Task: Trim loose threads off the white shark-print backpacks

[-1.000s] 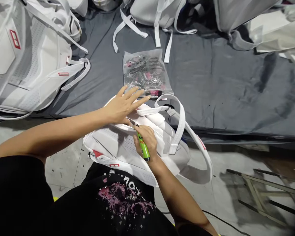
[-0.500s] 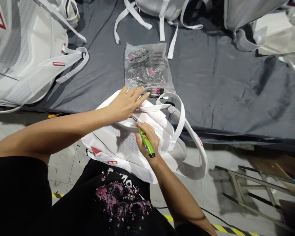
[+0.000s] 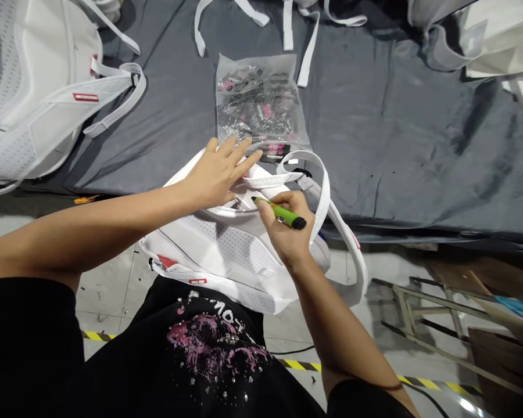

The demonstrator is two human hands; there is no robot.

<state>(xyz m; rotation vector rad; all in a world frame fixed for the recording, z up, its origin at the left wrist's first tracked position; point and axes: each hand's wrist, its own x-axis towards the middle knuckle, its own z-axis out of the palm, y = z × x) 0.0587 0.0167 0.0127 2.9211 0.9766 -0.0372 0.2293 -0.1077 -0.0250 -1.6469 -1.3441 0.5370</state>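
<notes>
Note white backpack (image 3: 235, 247) with perforated panel facing up, between black shirt (image 3: 218, 348) and grey-covered table (image 3: 401, 133), overlapping near table edge. Extends right forearm (image 3: 331, 313) up and inward from lower right. Grips green marker (image 3: 283, 215) in right hand (image 3: 289, 231), with fingers clamped round barrel, black end projecting rightward, other end aimed at white fabric near backpack's far side. Cannot tell contact at that tip. Extends left forearm (image 3: 126, 223) from left, nearly level. Lays left hand (image 3: 215, 174) palm down on far part of backpack, with fingers spread apart toward table, thumb just short of marker. Cannot tell backpack contents. See looped white strap (image 3: 325, 188) just right of right hand. Note clear plastic pouch (image 3: 261, 98) lying flat on table just beyond left fingertips, showing dark and pink matter; cannot identify contents. Find second white backpack (image 3: 47, 98) at left, well apart from pouch, and loose white straps (image 3: 303, 67) behind pouch. Read broad open cover right of pouch; find open floor (image 3: 104, 290) left of near backpack.
</notes>
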